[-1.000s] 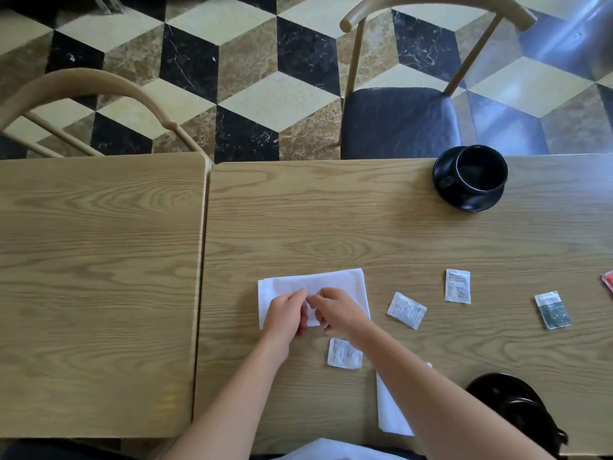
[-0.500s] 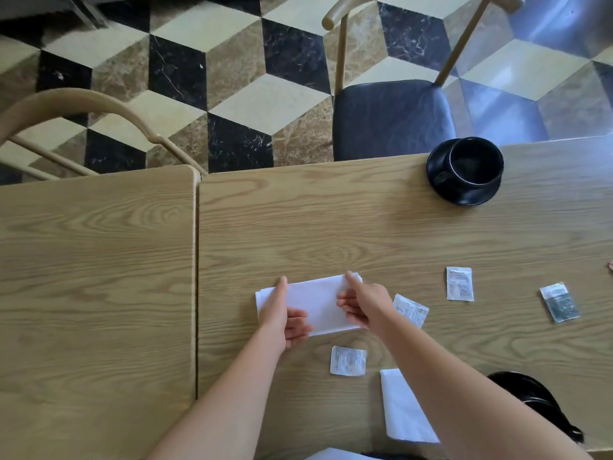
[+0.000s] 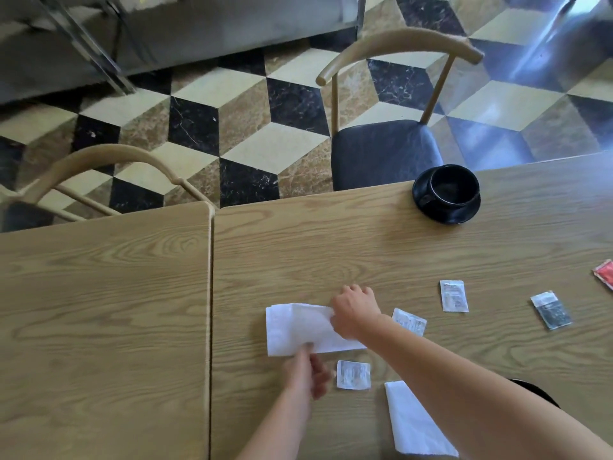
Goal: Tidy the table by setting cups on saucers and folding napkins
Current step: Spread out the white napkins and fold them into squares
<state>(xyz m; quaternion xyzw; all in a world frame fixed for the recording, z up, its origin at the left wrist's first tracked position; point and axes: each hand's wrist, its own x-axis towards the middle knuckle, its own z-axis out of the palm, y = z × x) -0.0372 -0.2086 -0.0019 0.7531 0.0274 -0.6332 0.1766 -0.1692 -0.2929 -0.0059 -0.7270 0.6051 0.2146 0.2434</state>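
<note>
- The right hand [image 3: 354, 313] grips the right end of the white napkin [image 3: 298, 330], fingers curled over its far edge, apparently to carry that end across for the next fold.
- The left hand [image 3: 306, 373] pinches the napkin's near edge from six o'clock, thumb on top and the other fingers loosely curled below. This probably anchors the cloth so it does not slide on the smooth wood.
- The napkin lies as a folded strip on the right-hand table [image 3: 365, 247], close to the seam with the neighbouring table [image 3: 99, 310] at nine o'clock.
- A second napkin [image 3: 411, 423] waits at about five o'clock from the first, partly under the right forearm, seemingly set aside.
- A black cup [image 3: 454, 185] already sits on its saucer [image 3: 444, 212] far off at one o'clock, near the table's far edge, so that part looks done.
- A dark round thing [image 3: 537, 393] shows beyond the forearm at four o'clock. I cannot tell what it is.
- Small sachets lie scattered: one [image 3: 353, 374] just beside the left hand at three o'clock, another [image 3: 409, 322] touching the right wrist, and more [image 3: 453, 296] further right, clear of the folding space.
</note>
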